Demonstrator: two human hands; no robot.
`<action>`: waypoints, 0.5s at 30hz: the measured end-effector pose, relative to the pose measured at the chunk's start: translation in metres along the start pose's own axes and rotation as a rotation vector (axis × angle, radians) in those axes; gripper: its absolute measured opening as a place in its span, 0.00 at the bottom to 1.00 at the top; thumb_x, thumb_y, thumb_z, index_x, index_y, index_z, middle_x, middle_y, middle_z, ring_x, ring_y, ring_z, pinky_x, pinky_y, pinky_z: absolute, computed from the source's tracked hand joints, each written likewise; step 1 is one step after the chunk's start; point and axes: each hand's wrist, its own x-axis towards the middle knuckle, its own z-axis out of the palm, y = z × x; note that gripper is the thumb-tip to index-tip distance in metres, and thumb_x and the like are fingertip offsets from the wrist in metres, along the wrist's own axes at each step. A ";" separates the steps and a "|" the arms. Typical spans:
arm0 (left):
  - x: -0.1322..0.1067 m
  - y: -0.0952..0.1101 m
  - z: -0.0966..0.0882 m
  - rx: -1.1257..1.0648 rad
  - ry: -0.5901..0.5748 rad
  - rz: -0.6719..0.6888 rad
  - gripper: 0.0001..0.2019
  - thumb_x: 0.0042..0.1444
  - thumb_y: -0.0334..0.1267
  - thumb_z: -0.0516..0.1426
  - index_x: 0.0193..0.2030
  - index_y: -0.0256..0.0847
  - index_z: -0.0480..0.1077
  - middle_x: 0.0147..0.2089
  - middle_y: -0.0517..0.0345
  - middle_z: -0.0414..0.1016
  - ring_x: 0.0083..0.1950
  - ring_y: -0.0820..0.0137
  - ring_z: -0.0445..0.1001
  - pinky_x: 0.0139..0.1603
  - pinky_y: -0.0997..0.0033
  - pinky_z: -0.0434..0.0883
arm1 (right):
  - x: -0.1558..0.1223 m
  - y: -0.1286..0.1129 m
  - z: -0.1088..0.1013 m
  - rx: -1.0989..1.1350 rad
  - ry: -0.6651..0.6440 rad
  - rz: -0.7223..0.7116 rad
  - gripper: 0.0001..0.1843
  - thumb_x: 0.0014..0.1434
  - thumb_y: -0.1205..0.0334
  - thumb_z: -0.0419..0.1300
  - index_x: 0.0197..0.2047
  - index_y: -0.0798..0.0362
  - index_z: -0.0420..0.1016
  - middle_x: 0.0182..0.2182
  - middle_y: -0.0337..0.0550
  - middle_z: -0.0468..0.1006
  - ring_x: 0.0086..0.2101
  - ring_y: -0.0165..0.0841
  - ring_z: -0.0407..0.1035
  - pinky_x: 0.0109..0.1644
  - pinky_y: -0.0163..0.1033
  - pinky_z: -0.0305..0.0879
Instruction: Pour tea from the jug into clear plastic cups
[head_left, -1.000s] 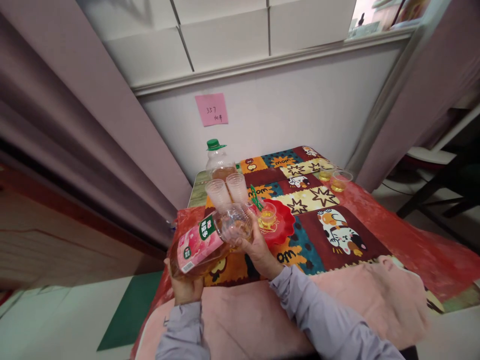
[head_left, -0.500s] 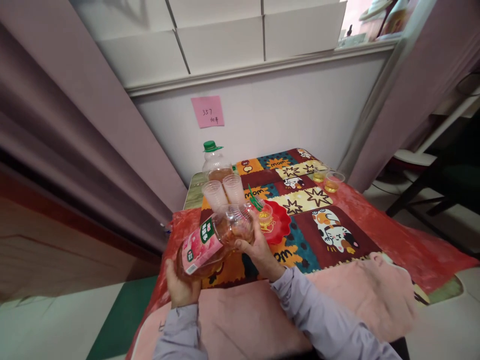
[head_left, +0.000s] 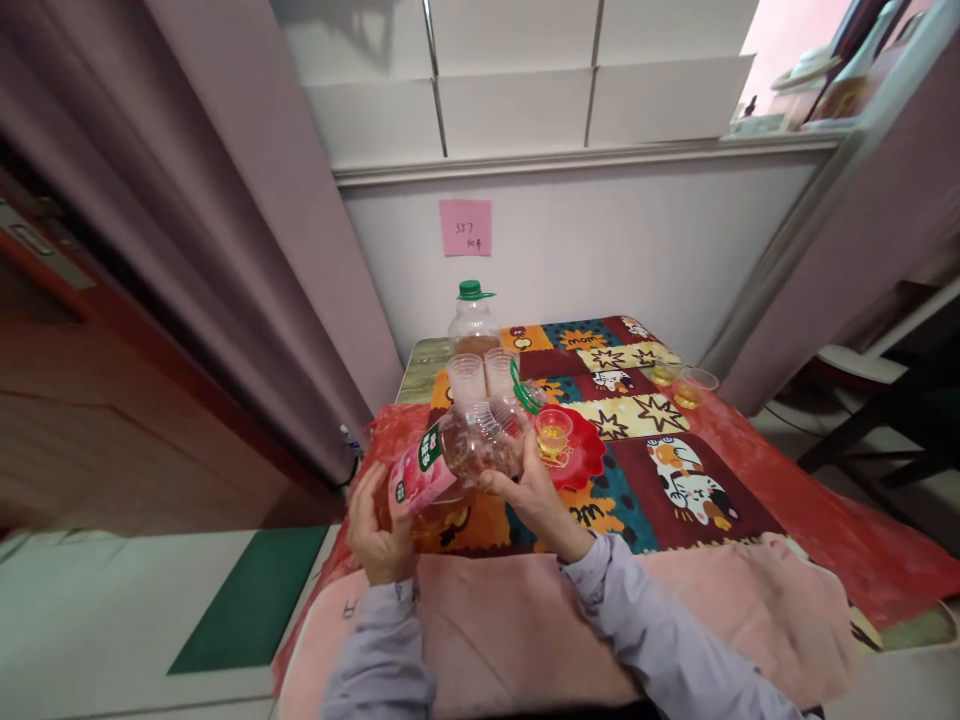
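Bottle (head_left: 457, 460) higher in left hand (head_left: 379, 525), right hand (head_left: 536, 495); two bottles (head_left: 472, 325), five cups (head_left: 553, 432).

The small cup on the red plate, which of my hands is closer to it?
Right. The right hand grips the tilted bottle near its neck, just beside the cup. The left hand holds the bottle's base, farther back from it.

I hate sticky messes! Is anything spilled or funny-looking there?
No spill shows. The big bottle is only tilted, held in the left hand and right hand, its neck near the cup on the red plate.
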 end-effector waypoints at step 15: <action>0.054 0.050 0.002 0.280 -0.722 0.174 0.67 0.47 0.74 0.74 0.86 0.41 0.56 0.84 0.31 0.64 0.83 0.37 0.65 0.82 0.35 0.64 | -0.002 -0.007 0.017 -0.307 -0.027 -0.083 0.65 0.61 0.35 0.78 0.85 0.46 0.45 0.75 0.61 0.72 0.73 0.54 0.71 0.80 0.63 0.65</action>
